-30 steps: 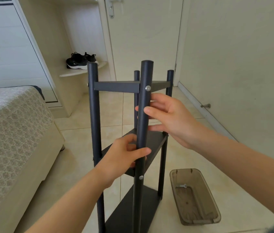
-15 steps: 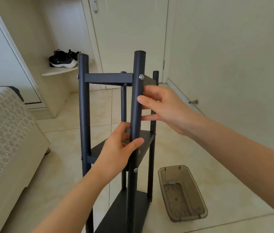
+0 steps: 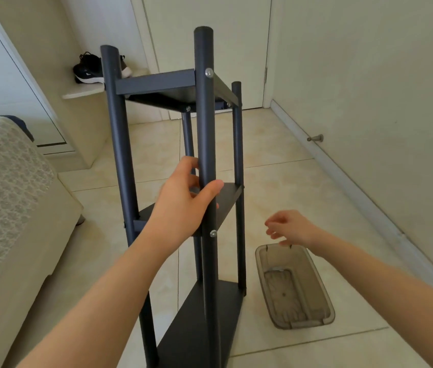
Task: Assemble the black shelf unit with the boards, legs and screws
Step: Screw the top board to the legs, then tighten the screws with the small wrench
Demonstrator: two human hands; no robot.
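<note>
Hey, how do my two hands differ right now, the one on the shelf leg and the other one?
The left hand grips the front leg; the right hand holds nothing, loosely curled. The left hand is level with the middle board; the right hand hovers lower and off to the right, above the plastic tray. Both are bare.

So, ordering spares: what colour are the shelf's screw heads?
The screw heads are silver, clearest in the head view.
</note>
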